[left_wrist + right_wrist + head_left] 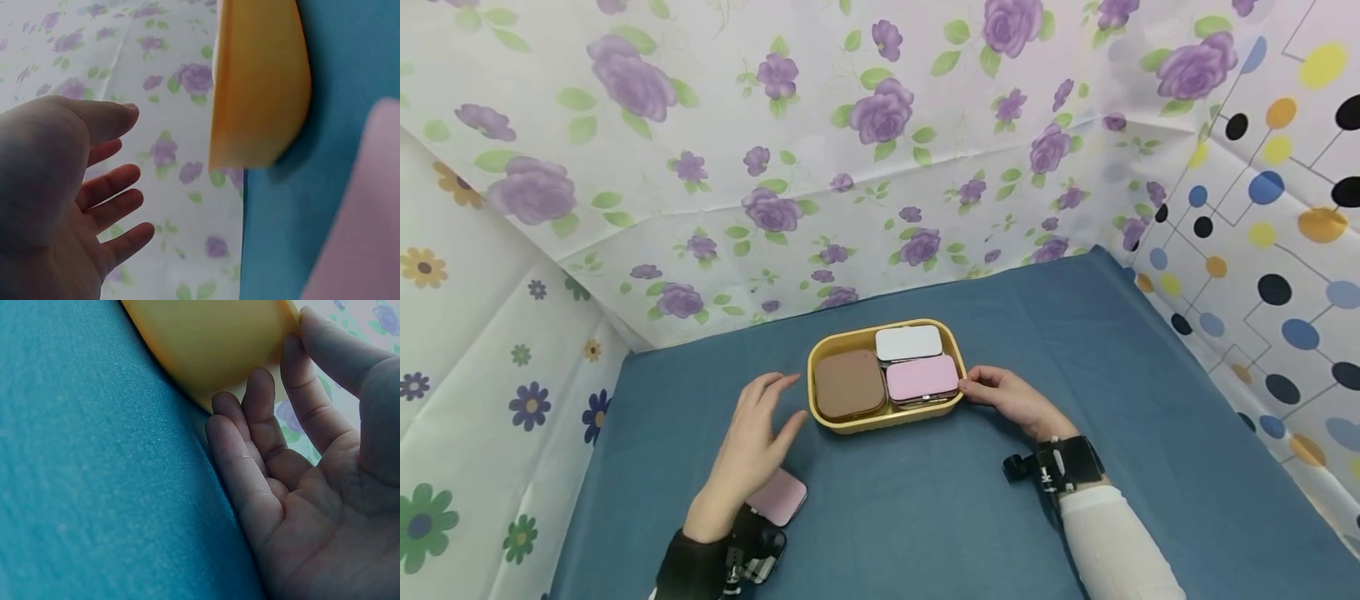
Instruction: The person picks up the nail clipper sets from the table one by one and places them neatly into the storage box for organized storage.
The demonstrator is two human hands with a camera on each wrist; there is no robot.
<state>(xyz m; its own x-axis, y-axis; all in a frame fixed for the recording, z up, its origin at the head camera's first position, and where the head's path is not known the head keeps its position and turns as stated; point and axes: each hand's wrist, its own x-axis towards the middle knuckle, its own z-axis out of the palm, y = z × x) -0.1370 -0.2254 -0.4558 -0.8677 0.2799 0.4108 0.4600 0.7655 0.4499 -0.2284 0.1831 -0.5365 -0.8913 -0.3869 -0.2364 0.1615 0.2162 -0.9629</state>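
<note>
A yellow oblong bin (856, 427) stands in the middle of the blue cloth. Inside are a larger brown rounded case (850, 383) on the left, a small white tin (908, 342) at the back right and a pink tin (922, 378) in front of it. My right hand (1011, 402) pinches the bin's right rim between thumb and index finger, its other fingers beside the outer wall. To the left of the bin hovers my left hand (752, 437), fingers spread and apart from the bin. Another pink tin (781, 497) lies on the cloth beside the left wrist, partly hidden.
Blue cloth (910, 508) covers the table. A floral sheet (820, 183) hangs behind it, with a dotted sheet (1262, 267) on the right and a flowered one (497, 375) on the left. Wrist cameras are strapped to both arms.
</note>
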